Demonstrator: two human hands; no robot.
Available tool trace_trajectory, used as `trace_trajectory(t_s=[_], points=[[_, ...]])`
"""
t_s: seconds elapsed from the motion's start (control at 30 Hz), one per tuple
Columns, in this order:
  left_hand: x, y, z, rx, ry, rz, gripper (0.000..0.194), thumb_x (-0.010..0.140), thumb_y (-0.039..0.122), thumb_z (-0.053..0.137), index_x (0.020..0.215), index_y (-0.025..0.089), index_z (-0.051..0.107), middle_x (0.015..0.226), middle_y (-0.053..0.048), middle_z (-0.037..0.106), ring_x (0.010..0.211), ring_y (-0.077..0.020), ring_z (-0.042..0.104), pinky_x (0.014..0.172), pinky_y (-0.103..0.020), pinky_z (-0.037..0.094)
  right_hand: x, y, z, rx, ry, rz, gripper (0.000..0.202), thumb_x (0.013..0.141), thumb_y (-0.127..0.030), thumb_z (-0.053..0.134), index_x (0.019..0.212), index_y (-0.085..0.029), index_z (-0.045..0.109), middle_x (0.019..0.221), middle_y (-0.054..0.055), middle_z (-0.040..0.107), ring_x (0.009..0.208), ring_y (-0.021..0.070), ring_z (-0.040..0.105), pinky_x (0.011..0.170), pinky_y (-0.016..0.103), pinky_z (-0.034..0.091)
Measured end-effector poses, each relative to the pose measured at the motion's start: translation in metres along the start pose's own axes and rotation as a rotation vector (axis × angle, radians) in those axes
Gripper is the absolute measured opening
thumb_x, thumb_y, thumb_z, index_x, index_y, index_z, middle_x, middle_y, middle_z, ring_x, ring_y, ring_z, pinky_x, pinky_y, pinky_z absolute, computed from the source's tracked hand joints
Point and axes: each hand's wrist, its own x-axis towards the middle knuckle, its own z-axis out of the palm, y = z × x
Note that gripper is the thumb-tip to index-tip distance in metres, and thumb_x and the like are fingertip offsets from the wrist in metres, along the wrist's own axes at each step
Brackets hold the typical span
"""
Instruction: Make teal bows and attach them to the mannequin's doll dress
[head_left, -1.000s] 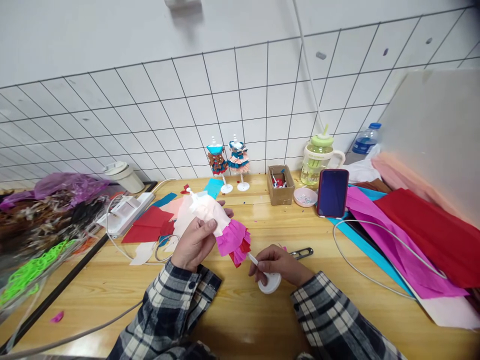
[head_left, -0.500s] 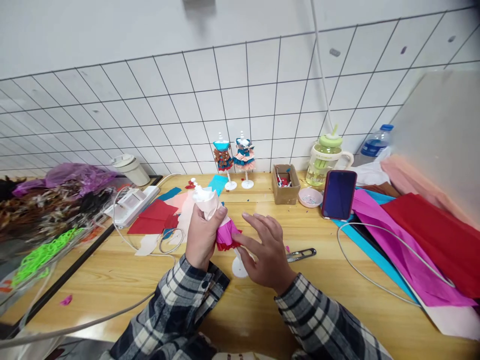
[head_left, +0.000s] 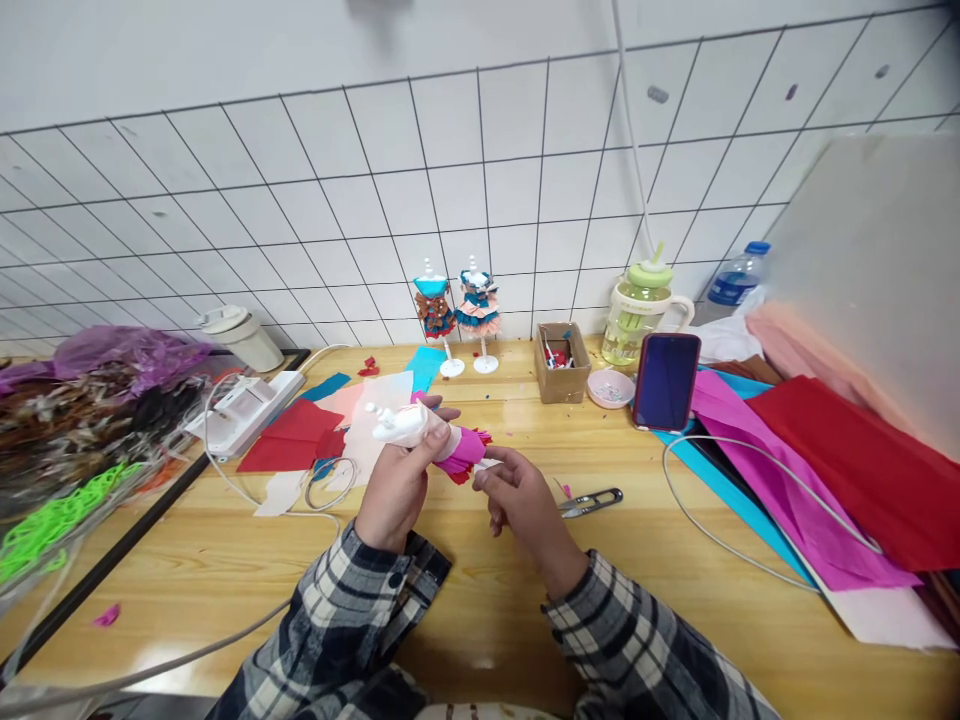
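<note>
In the head view, a small white dress form (head_left: pixel 390 424) lies tilted nearly flat above the table, its neck end to the left. It wears a pale wrap and a magenta skirt (head_left: pixel 463 452) with a red frilled hem. My left hand (head_left: pixel 401 485) is closed around its body, thumb on top. Fingers and thumb of my right hand (head_left: pixel 517 500) pinch the white stand pole just below the hem. The stand's base is hidden behind the right hand. Thread snips (head_left: pixel 592 502) lie on the table just right of that hand.
Two dressed forms (head_left: pixel 435 310) stand by the tiled wall, near a cardboard box (head_left: pixel 562 375), a pink dish (head_left: pixel 610 389), a phone (head_left: pixel 666 382) and a drink jug (head_left: pixel 645 310). Coloured paper sheets (head_left: pixel 840 480) lie right; paper scraps (head_left: pixel 285 437), a power strip (head_left: pixel 247 415) and cables lie left.
The dress form has been tipped from a steep slant to nearly flat. My right hand, spread beside the skirt before, has closed on the stand pole.
</note>
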Motion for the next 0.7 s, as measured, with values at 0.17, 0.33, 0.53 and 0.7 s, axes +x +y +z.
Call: trace_trajectory(t_s=[0.17,0.33,0.53,0.7], points=[[-0.001,-0.005,0.002,0.024,0.062,0.055,0.034,0.081,0.044,0.063,0.101,0.018,0.058,0.089,-0.003,0.064,0.087,-0.0186,0.060,0.080,-0.031,0.045,0.003,0.001,-0.001,0.160,0.013,0.074,0.034,0.067,-0.035,0.070,0.095,-0.018,0.060,0.069,-0.005,0.058,0.039,0.0022,0.039,0.034,0.017,0.041],[-0.007,0.001,0.005,-0.102,-0.089,-0.065,0.038,0.076,0.029,0.071,0.110,0.021,0.055,0.099,-0.002,0.065,0.092,-0.0186,0.061,0.082,-0.030,0.045,0.005,-0.008,-0.004,0.141,0.047,0.080,0.030,0.063,-0.036,0.072,0.084,-0.017,0.060,0.056,-0.009,0.050,0.038,0.0019,0.030,0.031,0.016,0.038],[-0.006,0.000,0.004,-0.135,-0.059,-0.078,0.037,0.073,0.021,0.072,0.108,0.019,0.059,0.100,-0.004,0.066,0.095,-0.0187,0.060,0.089,-0.032,0.043,0.006,-0.017,-0.017,0.119,0.032,0.009,0.022,0.068,-0.035,0.068,0.078,-0.019,0.057,0.054,-0.009,0.045,0.040,0.0037,0.033,0.030,0.014,0.031],[-0.010,-0.003,0.013,-0.199,-0.027,-0.062,0.025,0.075,0.024,0.071,0.098,0.018,0.062,0.098,-0.004,0.066,0.096,-0.0184,0.060,0.089,-0.031,0.043,0.006,-0.011,-0.011,0.098,0.025,0.067,0.029,0.068,-0.038,0.067,0.087,-0.017,0.061,0.064,-0.007,0.051,0.038,0.0021,0.031,0.029,0.016,0.034]])
